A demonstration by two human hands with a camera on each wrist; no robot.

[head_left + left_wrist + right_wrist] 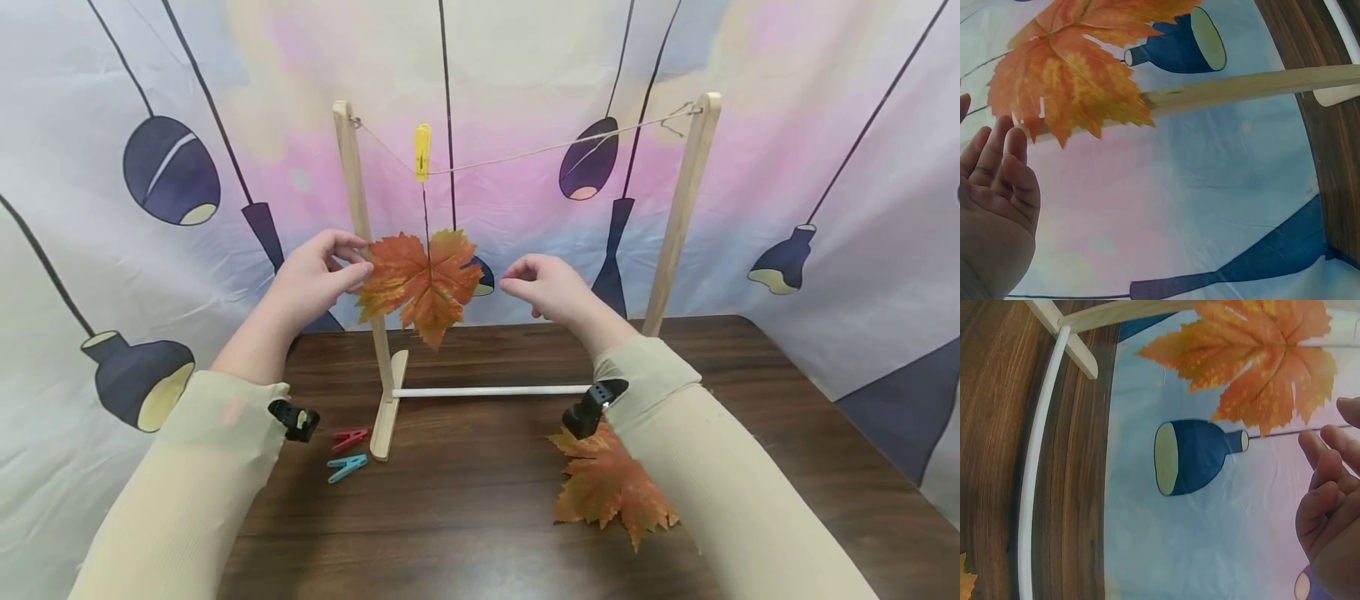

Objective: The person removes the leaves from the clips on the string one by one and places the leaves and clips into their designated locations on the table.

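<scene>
An orange-and-yellow maple leaf (423,283) hangs by its dark stem from a yellow clothespin (422,152), which is clipped on a thin string (517,156). At the leaf's left edge is my left hand (318,275), its fingers loosely bent. The left wrist view shows those fingertips beside the leaf (1079,75); whether they touch it I cannot tell. My right hand (551,290) is in the air to the right of the leaf, fingers relaxed and holding nothing. In the right wrist view a gap separates that hand (1335,506) from the leaf.
Wooden posts (682,208) hold the string's ends, with a white rod (487,391) low between them. A red clothespin (349,439) and a blue clothespin (347,467) lie on the brown table (420,533). Another maple leaf (611,483) lies partly under my right forearm.
</scene>
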